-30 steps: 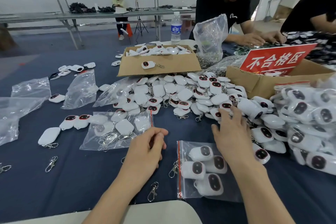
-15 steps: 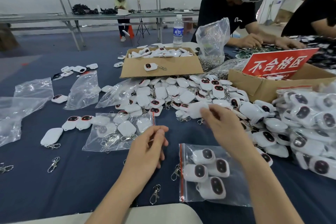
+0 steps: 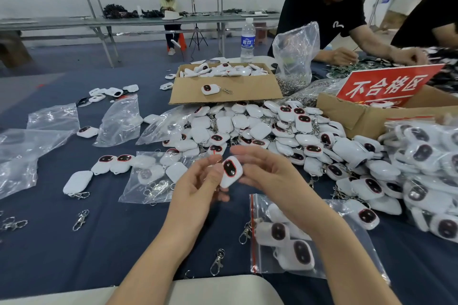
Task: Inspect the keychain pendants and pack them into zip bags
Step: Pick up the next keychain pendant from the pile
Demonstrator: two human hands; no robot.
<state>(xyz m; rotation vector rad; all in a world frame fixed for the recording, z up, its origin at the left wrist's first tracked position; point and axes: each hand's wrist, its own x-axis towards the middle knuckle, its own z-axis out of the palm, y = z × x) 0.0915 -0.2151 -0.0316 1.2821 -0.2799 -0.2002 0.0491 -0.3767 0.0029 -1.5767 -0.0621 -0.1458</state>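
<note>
**White pendant held between both hands above the tabletop**

One keychain pendant (image 3: 231, 173), white with a dark oval face ringed in red, is held clear of the dark blue tabletop (image 3: 74, 255), face towards the camera and tilted slightly. It is pinched at its left edge by the curled thumb and fingers of the left hand (image 3: 198, 188) and gripped at its right edge by the fingers of the right hand (image 3: 270, 176); the fingertips are blurred. No clasp can be made out on it.

Just below the right wrist a zip bag (image 3: 262, 265) with a red seal strip is laid flat, and several pendants are seen inside it. A second clear bag (image 3: 138, 193), also holding pendants, is laid to the left of the hands. Behind the hands a large pile of loose pendants (image 3: 260, 129) is spread, and beyond it an open cardboard box (image 3: 238, 93) with more of them. A red sign (image 3: 384, 86) is propped in another box at the right. Loose metal clasps (image 3: 80, 220) are scattered on the near tabletop.
</note>
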